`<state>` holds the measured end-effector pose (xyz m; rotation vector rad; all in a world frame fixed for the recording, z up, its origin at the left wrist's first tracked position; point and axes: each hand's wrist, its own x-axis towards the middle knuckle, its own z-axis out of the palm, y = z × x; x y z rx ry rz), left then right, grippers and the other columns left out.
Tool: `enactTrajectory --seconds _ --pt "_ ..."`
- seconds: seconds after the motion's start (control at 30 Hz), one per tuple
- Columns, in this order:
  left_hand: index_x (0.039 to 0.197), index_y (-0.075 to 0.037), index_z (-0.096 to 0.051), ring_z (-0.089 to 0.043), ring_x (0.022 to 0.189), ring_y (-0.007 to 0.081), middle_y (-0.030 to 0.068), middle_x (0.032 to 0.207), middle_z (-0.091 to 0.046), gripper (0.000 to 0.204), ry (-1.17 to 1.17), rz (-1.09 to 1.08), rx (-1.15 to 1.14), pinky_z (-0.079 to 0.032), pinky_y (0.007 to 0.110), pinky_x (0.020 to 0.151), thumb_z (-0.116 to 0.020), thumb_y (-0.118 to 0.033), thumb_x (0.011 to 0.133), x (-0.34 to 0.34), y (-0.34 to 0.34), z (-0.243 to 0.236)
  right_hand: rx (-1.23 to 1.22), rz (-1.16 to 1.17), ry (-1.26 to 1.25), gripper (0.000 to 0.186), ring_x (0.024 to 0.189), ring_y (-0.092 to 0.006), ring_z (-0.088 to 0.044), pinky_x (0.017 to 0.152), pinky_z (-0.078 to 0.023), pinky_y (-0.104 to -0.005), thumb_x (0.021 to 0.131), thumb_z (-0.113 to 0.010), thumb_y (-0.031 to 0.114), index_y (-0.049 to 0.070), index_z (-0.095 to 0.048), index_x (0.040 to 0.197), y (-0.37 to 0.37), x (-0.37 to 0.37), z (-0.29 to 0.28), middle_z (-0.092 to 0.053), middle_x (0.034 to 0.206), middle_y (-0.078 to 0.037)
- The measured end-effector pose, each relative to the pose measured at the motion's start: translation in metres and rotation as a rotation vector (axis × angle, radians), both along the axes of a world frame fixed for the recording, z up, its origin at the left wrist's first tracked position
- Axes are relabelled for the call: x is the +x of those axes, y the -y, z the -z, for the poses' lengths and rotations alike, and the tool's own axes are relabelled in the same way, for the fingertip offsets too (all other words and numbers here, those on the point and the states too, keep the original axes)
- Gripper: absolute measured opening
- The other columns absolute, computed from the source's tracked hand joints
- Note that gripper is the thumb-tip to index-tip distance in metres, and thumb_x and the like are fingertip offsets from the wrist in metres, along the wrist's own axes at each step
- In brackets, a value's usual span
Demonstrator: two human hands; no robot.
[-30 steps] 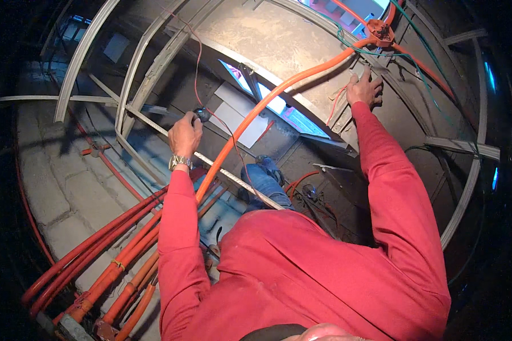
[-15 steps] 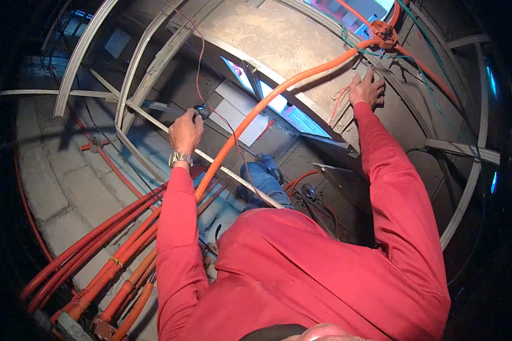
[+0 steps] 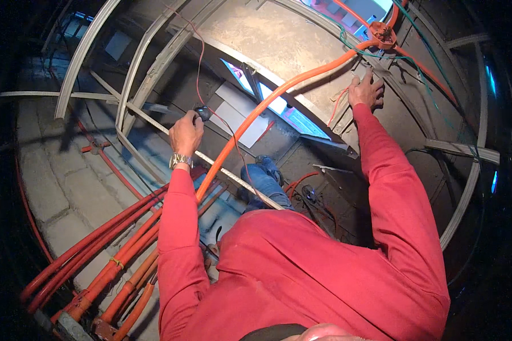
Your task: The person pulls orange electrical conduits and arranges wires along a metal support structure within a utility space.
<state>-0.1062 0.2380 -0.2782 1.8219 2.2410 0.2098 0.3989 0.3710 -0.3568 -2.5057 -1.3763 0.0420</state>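
Observation:
My left hand (image 3: 186, 134), with a metal watch at the wrist, is closed on a small black round object (image 3: 203, 113); its exact kind is not clear. It is held above a pale metal bar (image 3: 233, 177). My right hand (image 3: 366, 92) lies at the right end of a raised board (image 3: 256, 28), beside a metal channel, fingers apart and partly bent. Close to its thumb, a thin red wire (image 3: 337, 107) hangs down. Above this hand, an orange junction box (image 3: 383, 36) joins a thick orange conduit (image 3: 279, 91) that crosses in front of me.
Several red and orange conduits (image 3: 119, 250) run along the block wall (image 3: 79, 187) at lower left. Curved metal ceiling channels (image 3: 135, 62) stand at upper left, and more (image 3: 466, 199) at right. A lit opening (image 3: 301, 120) shows below the board. Green wires (image 3: 424, 40) hang at upper right.
The black object in my left hand has turned or shifted very slightly. My right hand stays in nearly the same place.

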Motion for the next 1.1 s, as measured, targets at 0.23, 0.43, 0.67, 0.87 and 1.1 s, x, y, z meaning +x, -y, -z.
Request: enactTrajectory --seconds 0.23,0.43,0.67,0.87,1.1 --pt "0.103 -0.010 -0.070 -0.070 0.091 0.0448 0.0232 0.093 -0.074 0.026 0.014 -0.017 -0.017 -0.053 0.054 0.082 -0.059 -0.032 0.094 -0.0013 0.0011 0.0008 0.008 0.001 0.003 0.064 0.145 -0.0518 -0.034 0.111 -0.023 -0.0730 0.099 -0.051 0.045 0.027 -0.037 0.159 0.0008 -0.0027 -0.0012 -0.023 0.163 -0.030" --pt "0.102 -0.010 -0.070 -0.070 0.092 0.0447 0.0233 0.093 -0.074 0.025 0.009 -0.022 -0.035 -0.053 0.053 0.083 -0.060 -0.031 0.094 0.0004 -0.0003 0.0006 0.016 0.001 0.018 0.064 0.144 -0.0515 -0.035 0.111 -0.023 -0.0720 0.099 -0.051 0.044 0.028 -0.037 0.159 0.0015 -0.0007 -0.0011 -0.024 0.163 -0.030" --pt "0.102 -0.010 -0.070 -0.070 0.092 0.0444 0.0222 0.093 -0.074 0.024 -0.001 -0.018 -0.011 -0.053 0.053 0.082 -0.061 -0.031 0.094 -0.0013 0.0010 0.0033 0.005 0.000 0.021 0.064 0.144 -0.0527 -0.034 0.111 -0.023 -0.0718 0.099 -0.050 0.045 0.028 -0.037 0.159 0.0022 -0.0028 -0.0027 -0.024 0.163 -0.030" --pt "0.103 -0.011 -0.070 -0.071 0.091 0.0438 0.0212 0.093 -0.074 0.024 0.002 -0.019 -0.016 -0.053 0.053 0.081 -0.062 -0.031 0.093 -0.0012 0.0008 0.0038 0.005 -0.008 0.001 0.065 0.145 -0.0532 -0.033 0.111 -0.022 -0.0724 0.098 -0.052 0.045 0.028 -0.036 0.159 0.0025 -0.0018 -0.0035 -0.022 0.164 -0.030" --pt "0.101 -0.010 -0.069 -0.071 0.090 0.0435 0.0211 0.092 -0.074 0.023 -0.018 -0.005 -0.009 -0.053 0.053 0.081 -0.061 -0.030 0.094 -0.0015 0.0002 0.0042 0.015 -0.006 0.016 0.066 0.145 -0.0526 -0.033 0.111 -0.023 -0.0723 0.098 -0.053 0.046 0.027 -0.036 0.160 0.0019 -0.0018 -0.0016 -0.023 0.164 -0.029"
